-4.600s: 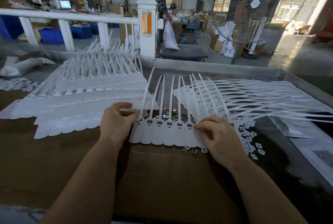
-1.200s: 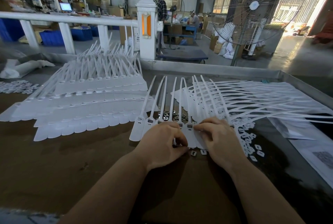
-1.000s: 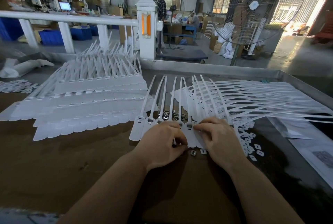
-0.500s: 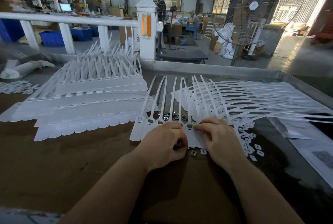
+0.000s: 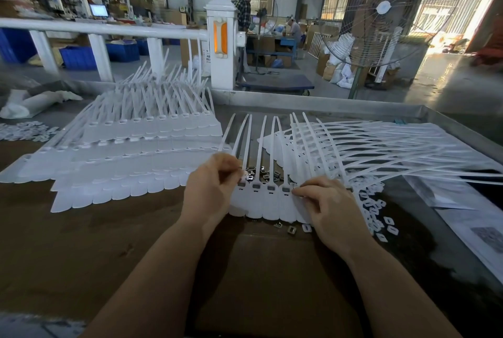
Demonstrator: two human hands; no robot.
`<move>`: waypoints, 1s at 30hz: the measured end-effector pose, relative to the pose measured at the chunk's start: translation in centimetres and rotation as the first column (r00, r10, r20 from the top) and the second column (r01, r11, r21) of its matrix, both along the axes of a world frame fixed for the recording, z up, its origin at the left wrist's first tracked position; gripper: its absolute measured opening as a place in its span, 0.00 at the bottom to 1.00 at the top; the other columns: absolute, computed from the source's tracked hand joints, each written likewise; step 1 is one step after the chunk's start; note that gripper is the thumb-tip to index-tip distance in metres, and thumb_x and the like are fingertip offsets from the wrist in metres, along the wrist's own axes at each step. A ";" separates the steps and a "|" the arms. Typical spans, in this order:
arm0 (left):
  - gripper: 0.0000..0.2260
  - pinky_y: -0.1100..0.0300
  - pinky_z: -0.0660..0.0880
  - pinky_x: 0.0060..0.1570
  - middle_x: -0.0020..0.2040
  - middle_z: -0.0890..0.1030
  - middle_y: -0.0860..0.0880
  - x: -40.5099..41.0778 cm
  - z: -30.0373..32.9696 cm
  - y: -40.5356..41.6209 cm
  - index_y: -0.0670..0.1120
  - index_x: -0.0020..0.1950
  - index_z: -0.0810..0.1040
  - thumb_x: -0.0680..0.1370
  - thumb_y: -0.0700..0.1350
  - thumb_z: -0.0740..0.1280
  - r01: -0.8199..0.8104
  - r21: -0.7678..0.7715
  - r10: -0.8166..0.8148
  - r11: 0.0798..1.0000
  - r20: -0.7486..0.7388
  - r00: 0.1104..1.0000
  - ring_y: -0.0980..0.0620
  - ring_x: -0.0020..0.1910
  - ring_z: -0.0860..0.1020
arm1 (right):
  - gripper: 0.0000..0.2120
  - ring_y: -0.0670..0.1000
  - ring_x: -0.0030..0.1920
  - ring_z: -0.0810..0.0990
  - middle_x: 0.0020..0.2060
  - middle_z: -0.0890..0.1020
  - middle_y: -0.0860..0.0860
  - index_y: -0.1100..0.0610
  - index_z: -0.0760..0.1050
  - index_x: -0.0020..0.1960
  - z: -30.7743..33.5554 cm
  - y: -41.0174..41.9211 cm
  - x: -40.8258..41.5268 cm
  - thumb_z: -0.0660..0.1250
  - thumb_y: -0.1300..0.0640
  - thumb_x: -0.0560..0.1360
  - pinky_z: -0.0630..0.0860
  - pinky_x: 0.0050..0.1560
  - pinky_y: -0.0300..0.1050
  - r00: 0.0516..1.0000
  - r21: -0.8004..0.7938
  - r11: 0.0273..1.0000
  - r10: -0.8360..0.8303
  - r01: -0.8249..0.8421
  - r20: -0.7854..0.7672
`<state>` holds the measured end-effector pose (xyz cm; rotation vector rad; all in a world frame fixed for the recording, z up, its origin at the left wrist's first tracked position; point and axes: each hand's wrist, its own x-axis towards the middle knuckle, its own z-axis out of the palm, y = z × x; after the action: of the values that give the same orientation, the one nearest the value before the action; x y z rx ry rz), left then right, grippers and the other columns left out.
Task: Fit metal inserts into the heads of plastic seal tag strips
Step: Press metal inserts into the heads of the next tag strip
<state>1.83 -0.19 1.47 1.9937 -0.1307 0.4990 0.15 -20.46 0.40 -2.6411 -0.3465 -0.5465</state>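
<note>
1. Brown worktable (image 5: 81,242) with a metal rim fills most of the head view. Behind it there's a white railing (image 5: 103,30) and a big floor fan (image 5: 381,11) on the right.
2. Left half of the table has a big layered stack of white seal strips (image 5: 130,152), tails pointing away. The right side has a fanned pile of strips (image 5: 381,152) sweeping off to the right.
3. In the middle is the row of strips being worked on (image 5: 268,201), heads side by side, flat tabs toward the person.
4. Left hand (image 5: 212,188) sits on the row's left end, fingers curled and pinching something small at a head. Can't tell what, probably an insert.
5. Right hand (image 5: 332,207) has curled fingers pinching the right end of the row, covering the strips there.
6. Loose metal inserts (image 5: 261,171) lie between the tails just past the heads, with a few more at the near edge.
7. Small white plastic bits (image 5: 381,218) are scattered right of the right hand.
8. The white post (image 5: 220,38) has lettering, too small to read.
</note>
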 end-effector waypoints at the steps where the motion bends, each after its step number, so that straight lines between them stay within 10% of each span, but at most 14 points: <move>1: 0.09 0.78 0.70 0.38 0.39 0.79 0.60 0.2 -0.1 0.3 0.56 0.46 0.74 0.75 0.42 0.69 -0.040 -0.029 0.040 0.999 -0.010 0.999 0.67 0.39 0.76 | 0.12 0.44 0.56 0.70 0.54 0.77 0.45 0.51 0.78 0.58 0.0 0.0 0.0 0.60 0.59 0.78 0.63 0.62 0.42 1.000 0.001 1.000 0.000 0.000 -0.001; 30: 0.05 0.81 0.67 0.37 0.42 0.77 0.58 0.6 -0.6 1.2 0.49 0.49 0.82 0.75 0.42 0.69 -0.027 0.338 0.046 0.941 -0.047 0.998 0.64 0.38 0.74 | 0.12 0.44 0.55 0.70 0.53 0.77 0.44 0.51 0.79 0.57 -0.1 -0.2 0.0 0.61 0.59 0.78 0.64 0.61 0.41 1.000 0.000 1.000 0.002 -0.002 0.008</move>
<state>2.43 1.00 0.84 2.3473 -0.1538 0.4689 0.17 -20.63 0.28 -2.6386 -0.3517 -0.5564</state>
